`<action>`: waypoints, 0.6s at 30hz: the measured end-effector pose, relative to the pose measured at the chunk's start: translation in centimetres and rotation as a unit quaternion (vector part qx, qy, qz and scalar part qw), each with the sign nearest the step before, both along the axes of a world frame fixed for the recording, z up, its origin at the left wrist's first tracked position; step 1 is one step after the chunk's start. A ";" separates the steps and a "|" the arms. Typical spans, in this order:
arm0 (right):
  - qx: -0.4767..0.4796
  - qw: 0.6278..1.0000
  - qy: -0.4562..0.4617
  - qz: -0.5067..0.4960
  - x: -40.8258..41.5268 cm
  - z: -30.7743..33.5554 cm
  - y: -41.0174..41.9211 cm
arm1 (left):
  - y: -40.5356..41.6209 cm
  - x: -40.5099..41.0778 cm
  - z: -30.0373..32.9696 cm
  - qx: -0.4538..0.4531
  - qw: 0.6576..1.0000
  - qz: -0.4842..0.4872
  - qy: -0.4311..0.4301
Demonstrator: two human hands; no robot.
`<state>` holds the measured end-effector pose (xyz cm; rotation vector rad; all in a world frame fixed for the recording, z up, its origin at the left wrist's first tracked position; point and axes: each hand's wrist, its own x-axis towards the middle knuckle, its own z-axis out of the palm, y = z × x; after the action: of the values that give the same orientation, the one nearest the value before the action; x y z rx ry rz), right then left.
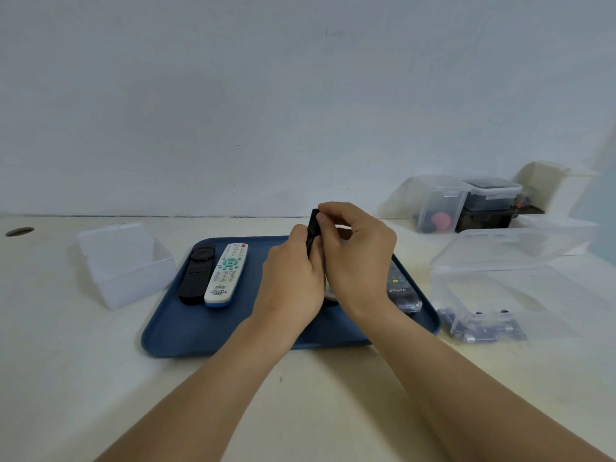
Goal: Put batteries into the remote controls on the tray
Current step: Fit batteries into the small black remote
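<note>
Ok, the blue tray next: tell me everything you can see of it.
The blue tray is a matte, plastic-looking rectangle with rounded corners and a low raised rim, lying flat on the pale table. On its left part a black remote and a white remote lie side by side; a dark remote lies near its right edge. The hands above hide its middle.

Head view: forward, downward over table, near hands, wall behind.

A clear, lidless plastic box is set on the cream tabletop, left of centre. Far right, two lidded clear containers are stood against the white wall. A round hole is cut in the tabletop's far left.
</note>
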<state>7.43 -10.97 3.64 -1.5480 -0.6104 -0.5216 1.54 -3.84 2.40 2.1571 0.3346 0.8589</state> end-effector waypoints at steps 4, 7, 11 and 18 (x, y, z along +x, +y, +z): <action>-0.031 0.999 -0.019 -0.018 0.3 -0.1 0.3 | 0.1 -0.1 -0.1 0.010 1.000 0.003 0.015; -0.051 0.997 -0.041 -0.029 0.6 -0.1 0.7 | 0.3 -0.4 0.1 0.024 0.999 0.010 0.028; -0.078 0.996 -0.042 -0.010 1.3 -0.1 0.9 | 0.4 -0.3 0.0 -0.015 0.999 -0.003 0.045; -0.059 0.996 0.033 0.060 2.1 -0.1 0.2 | 0.1 -0.4 0.2 -0.033 0.997 -0.018 0.065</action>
<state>9.55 -10.75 3.57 -1.6215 -0.6885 -0.3462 1.10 -3.70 2.64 2.1564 0.3830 0.6796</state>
